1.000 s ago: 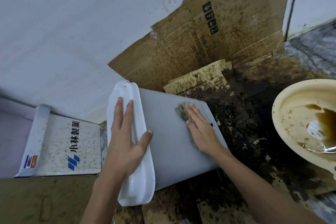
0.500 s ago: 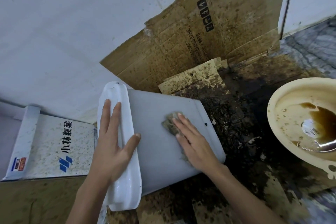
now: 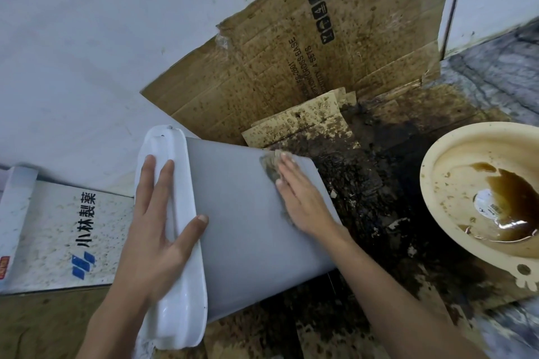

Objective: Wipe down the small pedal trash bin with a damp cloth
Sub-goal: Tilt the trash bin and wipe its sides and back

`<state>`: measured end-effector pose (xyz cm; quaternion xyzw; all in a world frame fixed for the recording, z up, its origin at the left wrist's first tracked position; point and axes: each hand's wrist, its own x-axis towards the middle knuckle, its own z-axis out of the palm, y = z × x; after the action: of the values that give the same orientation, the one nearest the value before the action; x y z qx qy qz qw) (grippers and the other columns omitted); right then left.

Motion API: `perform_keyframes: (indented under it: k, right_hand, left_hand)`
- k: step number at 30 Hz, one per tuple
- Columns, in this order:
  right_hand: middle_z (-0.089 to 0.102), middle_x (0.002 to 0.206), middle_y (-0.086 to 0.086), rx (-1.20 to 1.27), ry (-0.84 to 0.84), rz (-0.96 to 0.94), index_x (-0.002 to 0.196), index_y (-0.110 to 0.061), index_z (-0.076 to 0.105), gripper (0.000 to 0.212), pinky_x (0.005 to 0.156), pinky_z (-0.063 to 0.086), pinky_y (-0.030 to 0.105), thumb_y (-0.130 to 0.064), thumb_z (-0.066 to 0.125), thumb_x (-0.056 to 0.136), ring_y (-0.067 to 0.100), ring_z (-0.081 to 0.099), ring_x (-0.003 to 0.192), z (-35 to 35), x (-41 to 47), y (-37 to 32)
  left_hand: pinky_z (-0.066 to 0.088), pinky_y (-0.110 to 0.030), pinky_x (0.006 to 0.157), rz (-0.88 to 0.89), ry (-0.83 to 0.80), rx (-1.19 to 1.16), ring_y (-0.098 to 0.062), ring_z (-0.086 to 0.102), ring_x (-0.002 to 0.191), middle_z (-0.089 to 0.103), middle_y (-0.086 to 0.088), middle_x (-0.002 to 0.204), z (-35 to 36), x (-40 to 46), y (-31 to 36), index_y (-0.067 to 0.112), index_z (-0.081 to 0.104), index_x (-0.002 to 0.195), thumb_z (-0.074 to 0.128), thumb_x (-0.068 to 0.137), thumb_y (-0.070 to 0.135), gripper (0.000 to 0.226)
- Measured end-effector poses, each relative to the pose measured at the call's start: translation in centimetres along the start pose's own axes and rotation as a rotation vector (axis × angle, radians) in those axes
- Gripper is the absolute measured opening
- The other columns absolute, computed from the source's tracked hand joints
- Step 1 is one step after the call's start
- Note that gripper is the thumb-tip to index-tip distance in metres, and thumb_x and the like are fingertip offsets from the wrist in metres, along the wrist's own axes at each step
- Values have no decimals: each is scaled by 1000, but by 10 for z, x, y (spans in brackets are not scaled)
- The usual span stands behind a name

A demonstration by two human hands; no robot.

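Observation:
The small trash bin (image 3: 239,213) lies tipped on its side, grey body pointing right, white lid (image 3: 178,271) at the left. My left hand (image 3: 157,230) rests flat on the lid with straight fingers, thumb against the grey wall. My right hand (image 3: 303,192) presses a dirty grey-brown cloth (image 3: 269,167) flat onto the bin's side near its base end. Most of the cloth is hidden under my palm. No pedal shows.
Stained cardboard (image 3: 306,52) leans on the white wall behind the bin. Dark grime covers the floor (image 3: 379,204) to the right. A beige basin (image 3: 455,160) holding brown water sits at the far right. A white printed box (image 3: 58,230) lies at the left.
My right hand has slid the cloth along the bin's side away from the lid, toward the base end. My left hand stays on the lid.

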<state>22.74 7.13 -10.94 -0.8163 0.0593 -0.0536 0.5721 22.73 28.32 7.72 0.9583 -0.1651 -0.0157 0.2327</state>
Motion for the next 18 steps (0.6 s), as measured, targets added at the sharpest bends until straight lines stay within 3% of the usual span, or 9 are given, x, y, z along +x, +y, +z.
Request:
perform_keyframes:
  k: [3,6,9,13,16,18]
  right_hand:
    - [16,163,-10,-34,62,2,154,-25,22,50,122,9,29,-35,30,106,4,9,150,3,-39,20]
    - [24,161,-2,-16,149,218,152,-13,31,48,120,8,25,-26,33,106,13,17,150,-4,-27,47]
    - [28,161,4,28,133,332,150,-10,34,46,118,10,24,-23,33,106,16,20,149,-15,20,53]
    - [27,160,-1,37,71,198,151,-15,34,46,118,11,22,-25,32,107,11,18,149,-16,49,38]
    - [26,159,-10,52,45,39,152,-17,31,48,115,8,11,-28,35,106,-1,16,146,-14,19,29]
    - [29,157,-10,39,61,3,150,-15,35,47,117,13,13,-27,40,105,-1,21,146,-12,-14,39]
  left_hand:
    - [7,-3,107,2,3,-5,20,-5,148,-4,33,167,-1,-2,1,38,20,161,61,82,46,89]
    - [8,-7,109,7,3,-19,19,-4,148,-4,35,166,0,-2,4,40,20,160,66,88,50,86]
    - [8,-9,109,6,3,-30,21,-4,147,-5,38,164,1,-1,8,44,20,159,63,86,50,86]
    - [10,-15,112,18,2,-15,24,-4,145,-6,37,165,4,2,11,45,19,159,60,83,49,87]
    - [11,-14,109,15,-2,-10,25,-5,144,-7,38,164,3,1,10,45,18,160,59,83,50,87]
    - [11,-16,111,15,-8,-15,22,-5,146,-7,39,164,2,-1,8,45,17,160,59,84,50,87]
